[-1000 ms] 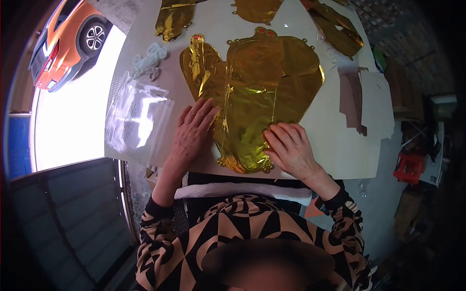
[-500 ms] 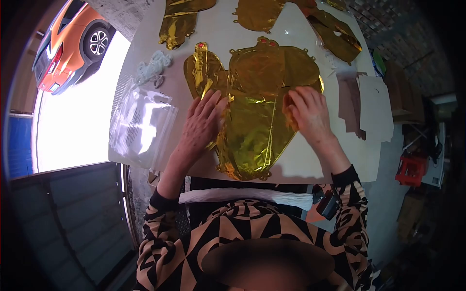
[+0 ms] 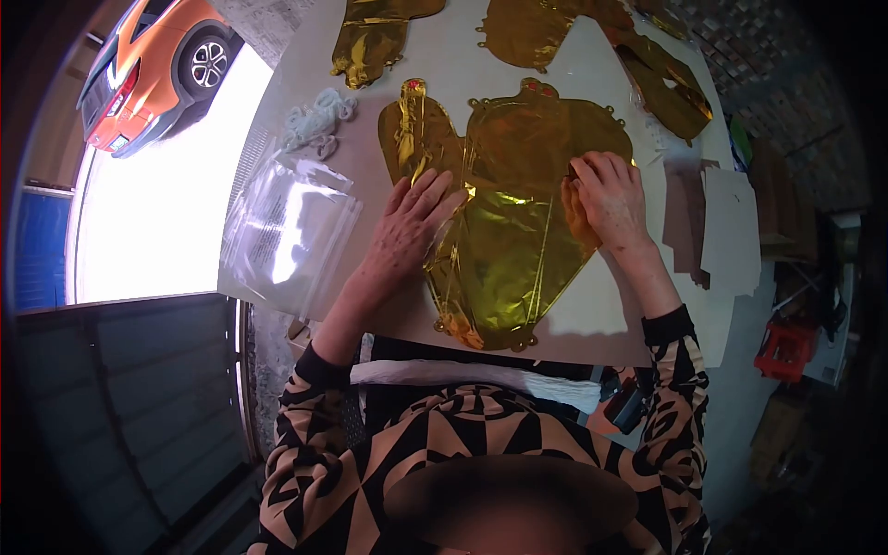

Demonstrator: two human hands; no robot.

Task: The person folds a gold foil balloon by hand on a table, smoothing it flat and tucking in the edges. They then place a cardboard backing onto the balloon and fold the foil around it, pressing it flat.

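A flat, uninflated gold foil balloon lies on the white table in front of me, with small tabs along its edge and red marks at its top. My left hand rests flat on the balloon's left side, fingers stretched out and slightly apart. At the right edge, my right hand has its fingers curled together, pinching the balloon's foil; the fingertips are partly hidden. A narrow folded gold part lies beyond my left hand.
More gold foil balloons lie along the far side. At left are a clear plastic bag and a bundle of white string. Brown and white card pieces lie at right. Beyond the table stand a red stool and an orange car.
The view has shifted, so the table and balloon appear farther right. My right hand's fingers have curled tighter at the balloon's edge. My left hand stays flat on the foil.
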